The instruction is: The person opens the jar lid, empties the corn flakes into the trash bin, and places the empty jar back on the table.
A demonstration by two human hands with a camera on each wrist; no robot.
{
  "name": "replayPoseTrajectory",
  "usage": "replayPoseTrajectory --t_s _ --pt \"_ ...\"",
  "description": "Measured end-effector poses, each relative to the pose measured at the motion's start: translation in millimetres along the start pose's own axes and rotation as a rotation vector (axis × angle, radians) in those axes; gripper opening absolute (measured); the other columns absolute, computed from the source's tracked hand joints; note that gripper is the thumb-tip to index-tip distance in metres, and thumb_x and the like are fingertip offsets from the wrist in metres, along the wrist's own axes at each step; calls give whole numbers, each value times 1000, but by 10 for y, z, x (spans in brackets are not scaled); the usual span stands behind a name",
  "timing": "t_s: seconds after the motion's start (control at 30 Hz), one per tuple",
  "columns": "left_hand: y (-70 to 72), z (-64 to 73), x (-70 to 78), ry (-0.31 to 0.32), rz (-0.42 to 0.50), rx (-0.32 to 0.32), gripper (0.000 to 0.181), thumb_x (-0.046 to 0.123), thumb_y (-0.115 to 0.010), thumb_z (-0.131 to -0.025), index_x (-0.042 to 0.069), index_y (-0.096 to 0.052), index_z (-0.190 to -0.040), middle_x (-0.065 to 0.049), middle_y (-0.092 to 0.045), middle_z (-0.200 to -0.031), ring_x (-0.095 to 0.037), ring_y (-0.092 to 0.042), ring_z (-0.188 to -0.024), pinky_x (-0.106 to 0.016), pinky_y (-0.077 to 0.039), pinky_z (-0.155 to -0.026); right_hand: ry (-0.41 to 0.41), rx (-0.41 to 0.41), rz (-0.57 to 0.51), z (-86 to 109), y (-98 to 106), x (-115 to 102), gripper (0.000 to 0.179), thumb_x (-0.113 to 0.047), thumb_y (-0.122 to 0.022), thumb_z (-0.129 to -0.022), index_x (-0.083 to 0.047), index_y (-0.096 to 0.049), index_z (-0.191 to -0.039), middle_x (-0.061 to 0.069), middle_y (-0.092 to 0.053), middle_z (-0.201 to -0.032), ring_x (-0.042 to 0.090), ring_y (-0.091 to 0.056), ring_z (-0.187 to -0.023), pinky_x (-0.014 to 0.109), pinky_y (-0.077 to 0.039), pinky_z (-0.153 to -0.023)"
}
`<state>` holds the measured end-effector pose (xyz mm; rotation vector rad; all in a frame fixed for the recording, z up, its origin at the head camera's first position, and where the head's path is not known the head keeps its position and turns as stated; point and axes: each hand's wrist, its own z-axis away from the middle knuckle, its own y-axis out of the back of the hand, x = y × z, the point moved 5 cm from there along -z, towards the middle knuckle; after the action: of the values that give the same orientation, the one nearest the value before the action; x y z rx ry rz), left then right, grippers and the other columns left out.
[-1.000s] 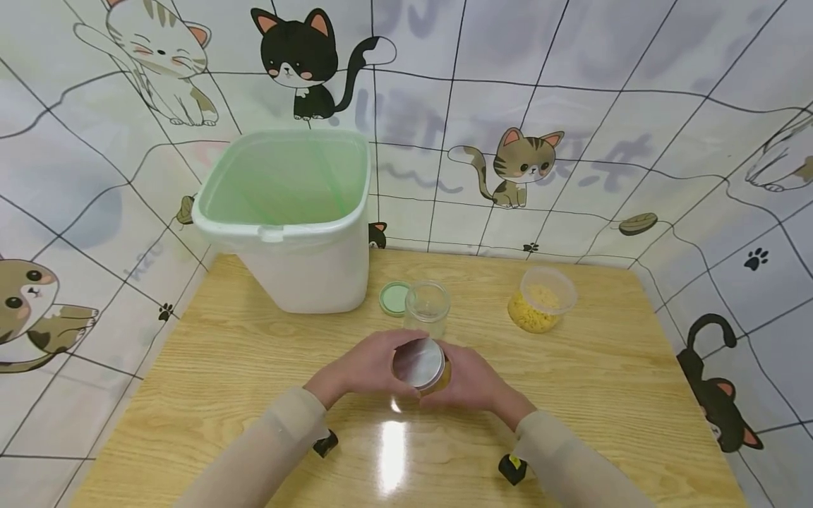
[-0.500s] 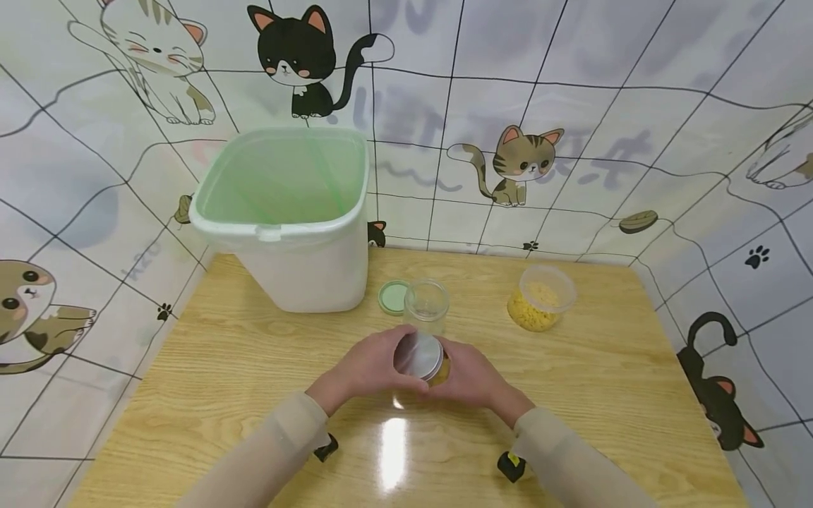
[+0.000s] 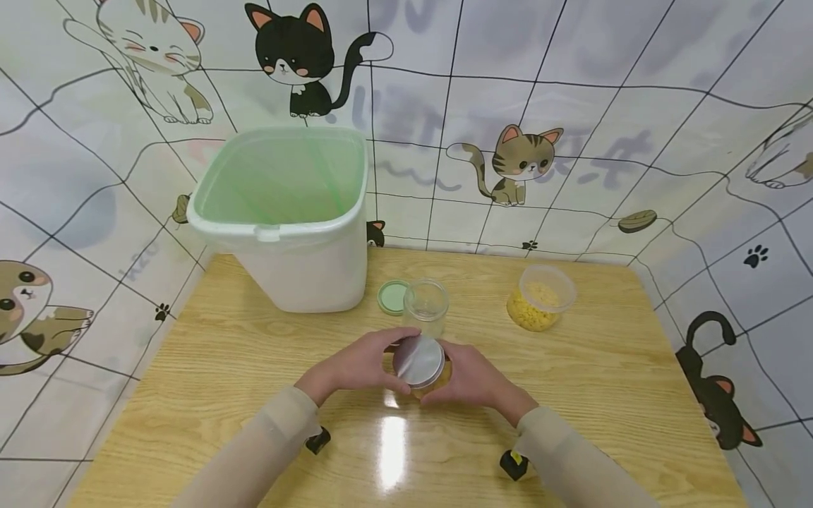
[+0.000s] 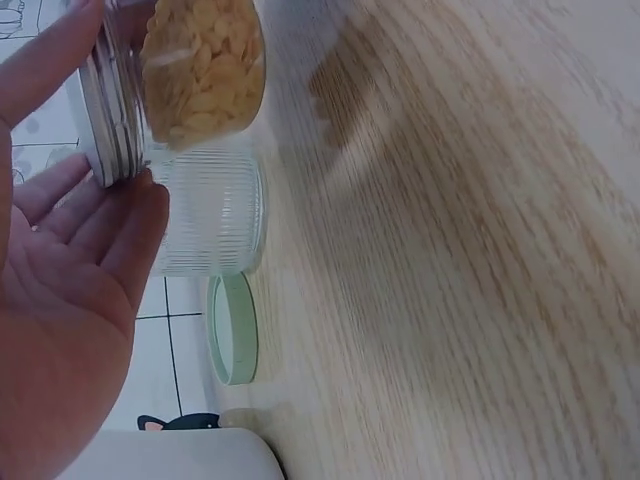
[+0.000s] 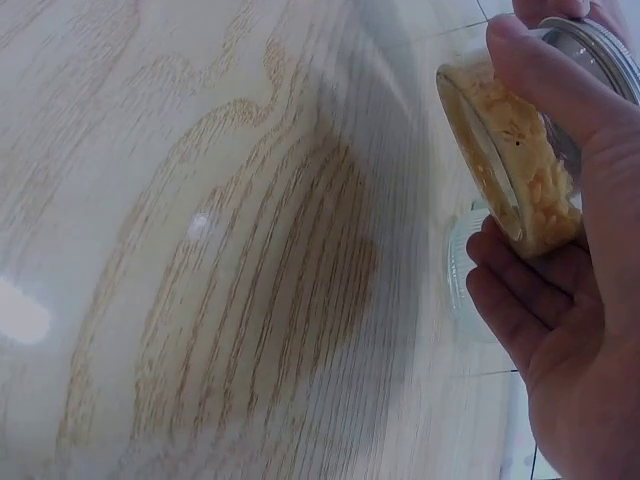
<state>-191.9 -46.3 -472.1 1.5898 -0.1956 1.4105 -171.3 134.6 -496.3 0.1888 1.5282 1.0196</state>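
Observation:
A clear jar (image 5: 510, 150) with a silver screw lid (image 3: 419, 361) holds small, flat, pale yellow pieces (image 4: 205, 75). It is tilted above the wooden table, its shadow beneath. My right hand (image 3: 473, 377) grips the jar's body, thumb on one side and fingers on the other. The left hand (image 3: 362, 363) curves round the lid, thumb and fingertips at its rim, with a gap between palm and lid. Just beyond the hands stands an open, ribbed glass jar (image 3: 427, 310). Beside it, a green lid (image 3: 392, 297) lies on the table (image 3: 254, 367).
At the back left stands a tall white bin (image 3: 311, 271) with a pale green rim and inside. An open plastic tub (image 3: 540, 300) of yellow bits sits at the back right. A cat-print sheet (image 3: 419, 141) covers the walls behind and beside the table.
The left hand's fingers have loosened and spread from the lid, showing more of its top, and the left wrist has shifted slightly left. The right hand keeps its grip on the jar.

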Motion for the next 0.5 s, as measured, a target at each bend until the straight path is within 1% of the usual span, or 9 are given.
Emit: replayPoseTrajectory --t_s 0.1,0.2,0.27,0.33,0.43,0.5 --pt "6 8 36 -14 21 -19 94 23 -88 -71 16 -38 -150 11 -47 -144 -11 -48 -131 -34 -41 -111 19 -25 -24 2 -19 -1 85 -43 -92 -61 -30 -51 -135 -18 -64 -118 3 -60 -106 31 -50 -92" --pt "3 12 61 -21 19 -27 93 24 -89 -70 17 -39 -149 10 -48 -145 -12 -48 -132 -35 -41 -110 26 -38 -36 6 -32 -1 85 -41 -92 -61 -31 -50 -135 -19 -63 -118 3 -60 -105 30 -50 -91" --pt "3 10 65 -21 -6 -9 93 29 -89 -69 17 -41 -148 9 -49 -144 -12 -49 -130 -34 -43 -109 24 -35 -35 8 -36 1 84 -42 -92 -62 -31 -51 -135 -19 -63 -117 3 -60 -104 30 -50 -90" --pt "4 5 62 -13 -44 24 92 36 -89 -68 17 -43 -146 8 -52 -141 -12 -52 -127 -32 -45 -106 21 -24 -27 7 -36 5 83 -43 -91 -61 -31 -51 -133 -19 -64 -115 3 -61 -102 29 -51 -89" --pt "4 -2 51 20 -96 81 92 49 -88 -64 18 -47 -140 10 -55 -134 -10 -55 -121 -30 -48 -101 15 -3 -13 3 -38 12 82 -45 -91 -60 -31 -53 -131 -19 -64 -113 3 -61 -99 28 -51 -86" --pt "0 -3 40 51 -109 107 93 55 -88 -61 19 -49 -137 11 -56 -129 -9 -56 -117 -30 -49 -98 10 8 -3 1 -42 17 81 -46 -91 -60 -31 -54 -130 -19 -64 -111 2 -61 -98 28 -51 -86"
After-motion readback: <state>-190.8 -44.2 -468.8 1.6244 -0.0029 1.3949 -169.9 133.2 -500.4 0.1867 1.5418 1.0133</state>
